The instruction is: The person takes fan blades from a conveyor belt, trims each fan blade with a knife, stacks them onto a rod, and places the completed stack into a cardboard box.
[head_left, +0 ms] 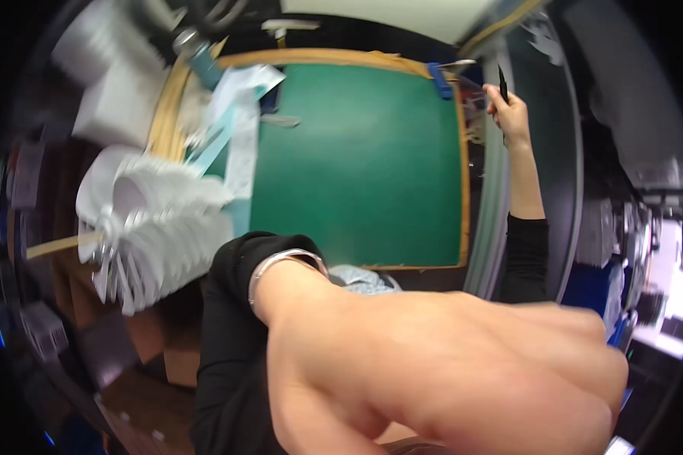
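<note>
well, gripping one slim black tool [502, 82] in the right hand [512, 120], just beyond one green mat [360, 163], with one left hand [432, 364] curled near the camera, unable to tell if holding anything, near one teal bottle [197, 59] at far left, contents hidden

Just right of the green mat [357, 167], near its upper right corner, the right hand [512, 120] grips a slender black tool [503, 85]. Below the mat, close to the camera, the left hand [432, 360] curls, its contents hidden. Papers [243, 144] lie along the mat's left edge; a teal bottle [203, 65] sits beyond its upper left corner.
</note>
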Available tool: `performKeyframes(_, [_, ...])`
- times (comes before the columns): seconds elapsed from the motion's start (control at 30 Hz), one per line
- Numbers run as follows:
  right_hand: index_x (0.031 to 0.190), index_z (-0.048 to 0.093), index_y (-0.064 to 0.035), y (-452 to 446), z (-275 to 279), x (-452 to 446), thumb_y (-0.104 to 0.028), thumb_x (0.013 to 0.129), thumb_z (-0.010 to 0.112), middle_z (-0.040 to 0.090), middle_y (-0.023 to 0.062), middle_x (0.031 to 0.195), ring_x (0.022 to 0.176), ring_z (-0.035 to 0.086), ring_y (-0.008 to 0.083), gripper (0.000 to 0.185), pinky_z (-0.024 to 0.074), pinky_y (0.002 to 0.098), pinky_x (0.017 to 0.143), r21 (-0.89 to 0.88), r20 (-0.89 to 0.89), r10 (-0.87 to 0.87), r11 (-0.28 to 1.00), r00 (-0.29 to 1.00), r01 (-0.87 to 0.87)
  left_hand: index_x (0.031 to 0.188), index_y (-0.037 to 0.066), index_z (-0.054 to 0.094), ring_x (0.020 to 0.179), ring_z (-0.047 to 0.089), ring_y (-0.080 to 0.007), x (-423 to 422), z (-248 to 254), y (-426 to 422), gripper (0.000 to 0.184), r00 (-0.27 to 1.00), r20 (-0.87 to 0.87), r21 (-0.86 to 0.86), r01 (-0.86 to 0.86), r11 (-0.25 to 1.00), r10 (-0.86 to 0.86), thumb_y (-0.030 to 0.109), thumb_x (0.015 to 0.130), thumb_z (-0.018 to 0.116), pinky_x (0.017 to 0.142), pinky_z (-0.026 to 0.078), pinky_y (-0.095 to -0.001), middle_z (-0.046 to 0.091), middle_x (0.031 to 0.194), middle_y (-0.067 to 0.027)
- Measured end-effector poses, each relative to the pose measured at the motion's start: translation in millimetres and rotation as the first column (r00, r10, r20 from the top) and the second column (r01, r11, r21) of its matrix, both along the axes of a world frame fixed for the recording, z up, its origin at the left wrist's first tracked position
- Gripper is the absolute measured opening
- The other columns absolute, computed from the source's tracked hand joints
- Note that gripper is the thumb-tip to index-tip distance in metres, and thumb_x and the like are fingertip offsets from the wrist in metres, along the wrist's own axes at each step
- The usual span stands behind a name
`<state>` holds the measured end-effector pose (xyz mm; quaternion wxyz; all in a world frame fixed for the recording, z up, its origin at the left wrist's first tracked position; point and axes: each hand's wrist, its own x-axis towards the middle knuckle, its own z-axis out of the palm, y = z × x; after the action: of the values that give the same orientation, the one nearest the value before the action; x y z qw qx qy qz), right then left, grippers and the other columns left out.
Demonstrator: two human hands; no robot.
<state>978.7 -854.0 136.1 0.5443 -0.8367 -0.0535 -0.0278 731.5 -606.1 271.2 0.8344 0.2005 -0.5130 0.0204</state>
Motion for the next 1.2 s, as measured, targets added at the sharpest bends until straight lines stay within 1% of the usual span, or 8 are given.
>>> performKeyframes(0.13, [0.092,0.068,-0.0054,-123.4,-21.4,27.4,-0.023,0.089,0.063,0.054,-0.0028,0.059,0.042,0.04,0.0018,0.019,0.0273,0.0175,0.038,0.028,-0.166,-0.288,0.955,0.943,0.297,0.09,0.001,0.06,0.081,0.055,-0.0232,50.9,-1.5,-91.6,0.025,0.967,0.004,-0.029,0.255,0.967,-0.255,0.026,0.09,0.058,0.071,0.044,-0.0349,0.058,0.096,-0.0146])
performKeyframes(0.4, [0.09,0.067,-0.0051,-287.9,-81.6,175.9,-0.015,0.085,0.065,0.06,0.0016,0.07,0.052,0.051,0.0053,0.011,0.0289,0.0188,0.037,0.223,-0.36,-0.437,0.818,0.825,0.53,0.088,0.002,0.059,0.08,0.054,-0.0226,148.0,1.5,-224.7,0.022,0.925,-0.057,-0.004,0.377,0.926,-0.377,0.024,0.089,0.058,0.074,0.044,-0.0362,0.058,0.093,-0.0134])
performKeyframes(0.53, [0.091,0.062,0.0002,-305.0,-96.7,275.2,-0.01,0.086,0.063,0.063,0.006,0.078,0.061,0.058,0.0097,0.011,0.0309,0.0219,0.039,0.483,-0.43,-0.33,0.702,0.84,0.524,0.086,0.003,0.059,0.079,0.054,-0.0223,191.5,-2.3,-257.0,0.02,0.933,-0.102,0.05,0.352,0.935,-0.345,0.023,0.089,0.058,0.075,0.044,-0.0369,0.058,0.091,-0.0127])
performKeyframes(0.77, [0.102,0.058,-0.0029,-321.2,-121.5,443.6,-0.009,0.087,0.061,0.06,0.0081,0.086,0.072,0.061,0.0171,0.016,0.0321,0.0243,0.042,0.658,-0.314,-0.35,0.59,0.883,0.468,0.084,0.004,0.059,0.078,0.054,-0.0217,269.5,-21.3,-277.8,0.017,0.954,-0.162,0.134,0.275,0.952,-0.253,0.021,0.089,0.058,0.077,0.045,-0.0381,0.058,0.089,-0.0116])
performKeyframes(0.83, [0.107,0.056,-0.0049,-323.1,-127.8,475.8,-0.01,0.087,0.061,0.061,0.0093,0.089,0.071,0.061,0.0146,0.021,0.0303,0.0224,0.042,0.683,-0.282,-0.379,0.566,0.881,0.462,0.084,0.004,0.058,0.078,0.054,-0.0216,289.3,-28.1,-280.0,0.016,0.957,-0.181,0.152,0.254,0.955,-0.225,0.02,0.088,0.058,0.078,0.045,-0.0384,0.058,0.088,-0.0113])
performKeyframes(0.97, [0.109,0.054,-0.0021,-347.3,-135.5,539.4,-0.012,0.089,0.059,0.064,0.011,0.094,0.073,0.065,0.0147,0.023,0.0299,0.0206,0.04,0.656,-0.305,-0.227,0.654,0.925,0.377,0.083,0.005,0.058,0.077,0.053,-0.0213,321.6,-40.4,-281.0,0.015,0.962,-0.214,0.176,0.21,0.962,-0.171,0.019,0.088,0.058,0.079,0.045,-0.0391,0.058,0.086,-0.0106])
performKeyframes(1.13, [0.111,0.054,0.0001,-341.9,-111.9,550.0,-0.016,0.091,0.056,0.065,0.0118,0.098,0.088,0.067,0.0163,0.026,0.0316,0.0216,0.04,0.565,-0.327,-0.318,0.689,0.89,0.454,0.081,0.006,0.058,0.077,0.053,-0.0209,348.7,-49.0,-269.4,0.013,0.966,-0.223,0.177,0.169,0.97,-0.127,0.017,0.088,0.058,0.081,0.045,-0.04,0.058,0.084,-0.0098])
performKeyframes(1.2, [0.107,0.053,0.003,-342.9,-116.4,565.5,-0.012,0.09,0.057,0.065,0.0133,0.096,0.079,0.068,0.0177,0.023,0.035,0.0219,0.038,0.579,-0.343,-0.342,0.656,0.875,0.484,0.081,0.006,0.058,0.076,0.053,-0.0208,354.1,-49.2,-263.1,0.013,0.968,-0.225,0.185,0.151,0.971,-0.108,0.017,0.088,0.058,0.082,0.045,-0.0403,0.058,0.083,-0.0095])
